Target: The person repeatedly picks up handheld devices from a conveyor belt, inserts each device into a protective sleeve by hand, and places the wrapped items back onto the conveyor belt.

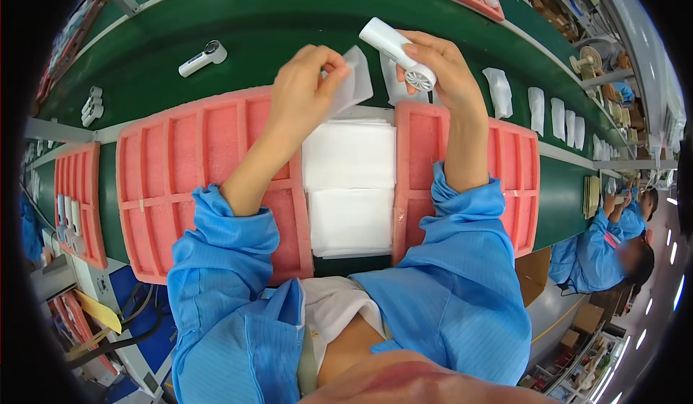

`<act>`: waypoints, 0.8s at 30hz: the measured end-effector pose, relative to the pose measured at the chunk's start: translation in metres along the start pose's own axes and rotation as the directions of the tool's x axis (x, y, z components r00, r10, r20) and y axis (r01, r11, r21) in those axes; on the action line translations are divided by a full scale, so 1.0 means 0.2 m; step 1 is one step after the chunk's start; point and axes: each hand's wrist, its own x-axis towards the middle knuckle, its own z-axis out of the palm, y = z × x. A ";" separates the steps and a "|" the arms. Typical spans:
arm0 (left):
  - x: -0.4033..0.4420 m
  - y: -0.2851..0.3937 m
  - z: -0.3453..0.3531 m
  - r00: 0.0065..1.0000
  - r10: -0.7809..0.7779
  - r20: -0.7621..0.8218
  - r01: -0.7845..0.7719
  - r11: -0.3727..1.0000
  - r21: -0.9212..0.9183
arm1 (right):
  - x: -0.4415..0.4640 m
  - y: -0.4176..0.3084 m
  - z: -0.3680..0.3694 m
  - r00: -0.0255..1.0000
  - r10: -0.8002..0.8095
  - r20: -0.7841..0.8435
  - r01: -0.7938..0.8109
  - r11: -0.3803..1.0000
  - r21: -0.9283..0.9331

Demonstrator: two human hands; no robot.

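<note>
My right hand [444, 65] is wrapped round a white handheld fan [390, 41], its round grille tilted down towards me. Between the thumb and fingers of my left hand [304, 90] is pinched a thin, translucent white bag [356, 83], held up just left of the fan and apart from it. Behind the fan, partly hidden by it and my right hand, another white bag [393, 79] lies on the green surface. Below my hands, two stacks of flat white bags [349, 155] lie side by side with pink foam trays.
Pink divided foam trays [209, 205] flank the stacks, another tray [514, 180] being at right. An unwrapped fan [203, 58] lies on the green belt [267, 32] at left. Several wrapped pieces [536, 110] line the right side. Co-workers in blue [595, 260] sit at far right.
</note>
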 end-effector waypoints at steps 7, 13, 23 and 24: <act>0.01 0.04 -0.04 0.990 0.056 -0.129 -0.046 0.996 0.079 | -0.04 -0.02 0.07 0.997 0.052 0.048 -0.030 0.921 -0.387; -0.03 0.08 0.02 0.952 0.298 -0.064 -0.303 0.947 -0.103 | 0.02 0.11 0.11 0.975 -0.178 0.135 0.222 0.837 -0.500; -0.05 0.04 0.08 0.935 0.355 0.008 -0.342 0.894 0.291 | 0.02 0.10 0.20 0.967 -0.221 -0.131 0.168 0.931 -0.325; -0.04 0.04 0.07 0.975 0.224 0.016 -0.224 0.966 0.132 | 0.01 0.06 0.21 0.973 -0.181 -0.145 0.143 0.961 -0.235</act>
